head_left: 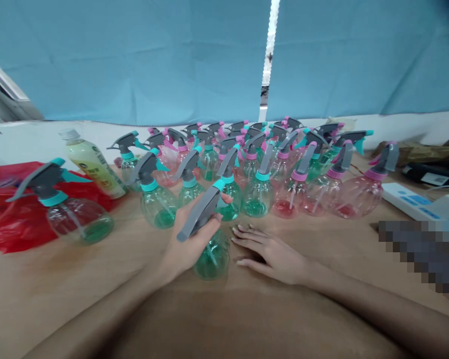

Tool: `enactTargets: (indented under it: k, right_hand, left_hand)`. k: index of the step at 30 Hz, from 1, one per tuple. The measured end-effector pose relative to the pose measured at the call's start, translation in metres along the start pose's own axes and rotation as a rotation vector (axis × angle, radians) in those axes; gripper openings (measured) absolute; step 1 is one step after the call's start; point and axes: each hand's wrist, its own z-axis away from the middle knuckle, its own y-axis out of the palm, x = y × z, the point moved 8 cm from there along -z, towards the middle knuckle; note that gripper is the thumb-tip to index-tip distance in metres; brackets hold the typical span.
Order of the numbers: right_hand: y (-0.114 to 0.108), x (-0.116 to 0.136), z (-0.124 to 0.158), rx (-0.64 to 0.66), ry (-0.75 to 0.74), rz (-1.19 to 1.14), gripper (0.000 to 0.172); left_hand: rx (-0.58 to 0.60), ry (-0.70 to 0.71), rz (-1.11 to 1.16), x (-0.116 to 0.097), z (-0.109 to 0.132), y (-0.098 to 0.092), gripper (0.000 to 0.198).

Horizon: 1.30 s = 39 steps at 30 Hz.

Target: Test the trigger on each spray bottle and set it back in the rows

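Left hand (pixel 185 247) — I see it closed around the neck of a green clear plastic spray bottle (pixel 211 254) standing on the brown surface (pixel 322 234); right hand (pixel 271 252) lies open and flat beside it.

both my forearms are bare, no sleeves, watch or rings. my left hand (pixel 185 247) and right hand (pixel 273 254) carry long, pale-polished nails.

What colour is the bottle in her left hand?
Green spray bottle, grey trigger, teal collar; head view.
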Motion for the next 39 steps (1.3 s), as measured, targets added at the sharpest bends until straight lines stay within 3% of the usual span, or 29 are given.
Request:
enactTargets:
  k: [39]
  right_hand:
    - [-0.0008, 0.0003, 0.0003, -0.016, -0.001, -0.001, 0.057]
  left_hand:
    - [-0.007, -0.004, -0.037, -0.0022, 0.0002, -0.0011, 0.029]
